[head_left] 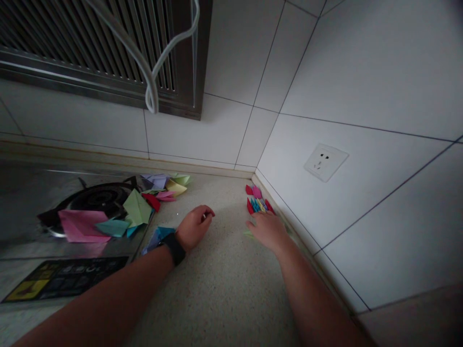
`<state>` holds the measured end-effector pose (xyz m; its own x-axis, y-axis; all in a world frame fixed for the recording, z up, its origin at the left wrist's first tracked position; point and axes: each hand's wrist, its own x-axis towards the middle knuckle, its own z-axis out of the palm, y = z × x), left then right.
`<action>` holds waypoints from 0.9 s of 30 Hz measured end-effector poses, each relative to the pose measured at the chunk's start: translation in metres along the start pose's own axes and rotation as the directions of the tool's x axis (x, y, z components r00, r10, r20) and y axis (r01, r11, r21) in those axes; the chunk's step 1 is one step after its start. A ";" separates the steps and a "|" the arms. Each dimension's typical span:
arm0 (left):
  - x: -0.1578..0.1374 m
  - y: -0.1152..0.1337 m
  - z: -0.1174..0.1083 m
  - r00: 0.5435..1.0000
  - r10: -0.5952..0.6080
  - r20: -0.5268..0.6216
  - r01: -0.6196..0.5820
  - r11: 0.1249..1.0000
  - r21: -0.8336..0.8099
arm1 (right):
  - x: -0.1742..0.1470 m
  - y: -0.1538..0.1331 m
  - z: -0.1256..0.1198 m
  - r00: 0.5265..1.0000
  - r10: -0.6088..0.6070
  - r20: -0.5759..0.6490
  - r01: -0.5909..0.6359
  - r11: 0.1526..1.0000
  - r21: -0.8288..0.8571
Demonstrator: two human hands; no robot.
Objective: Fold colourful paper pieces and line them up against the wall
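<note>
My left hand (pixel 195 225), with a dark band on its wrist, rests over the counter with its fingers curled in. Nothing shows in it. Blue folded paper (pixel 159 237) lies just behind that wrist. My right hand (pixel 268 230) reaches to a cluster of small folded paper pieces (pixel 258 205) in red, blue and yellow by the right wall. Its fingers are stretched out at the cluster's near edge, the thumb apart; the fingertips are partly hidden among the pieces. A pale green paper piece (pixel 249 233) shows beside the palm. Pink and red pieces (pixel 256 191) lie farther back.
Larger folded papers, including a pink one (pixel 81 225) and a light green one (pixel 137 208), lie on and around the gas burner (pixel 96 196). A range hood (pixel 181 103) with a hanging white cable (pixel 152 91) is above. A socket (pixel 325 162) sits on the right wall.
</note>
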<state>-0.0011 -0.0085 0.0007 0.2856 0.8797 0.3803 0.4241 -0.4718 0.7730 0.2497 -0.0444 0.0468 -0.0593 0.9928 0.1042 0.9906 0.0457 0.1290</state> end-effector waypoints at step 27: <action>-0.002 -0.001 0.002 0.994 0.046 0.096 -0.048 0.999 0.016 | 0.004 -0.007 0.000 0.999 0.039 -0.016 -0.040 0.999 -0.020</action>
<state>-0.0005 -0.0096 -0.0011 0.3861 0.8472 0.3649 0.4240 -0.5143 0.7455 0.2426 -0.0412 0.0463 -0.0222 0.9920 0.1246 0.9895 0.0040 0.1442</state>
